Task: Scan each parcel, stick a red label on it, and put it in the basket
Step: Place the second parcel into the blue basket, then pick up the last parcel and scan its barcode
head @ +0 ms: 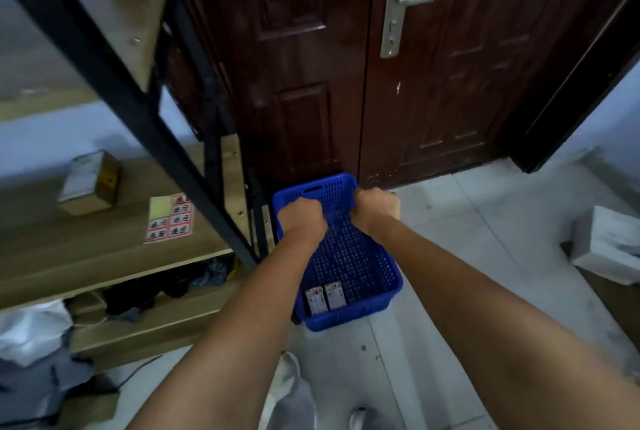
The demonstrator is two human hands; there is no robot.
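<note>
The blue basket (349, 256) is gripped at its far rim by the left hand (304, 213) and right hand (375, 205). Two parcels (325, 297) are observed at its near edge.

A dark brown panelled door (433, 83) with a silver lever handle (403, 0) stands ahead. Pale tiled floor (467, 239) spreads below it. To the left rises a black metal rack (114, 76) with wooden shelves (86, 246). The light is dim and bluish.
</note>
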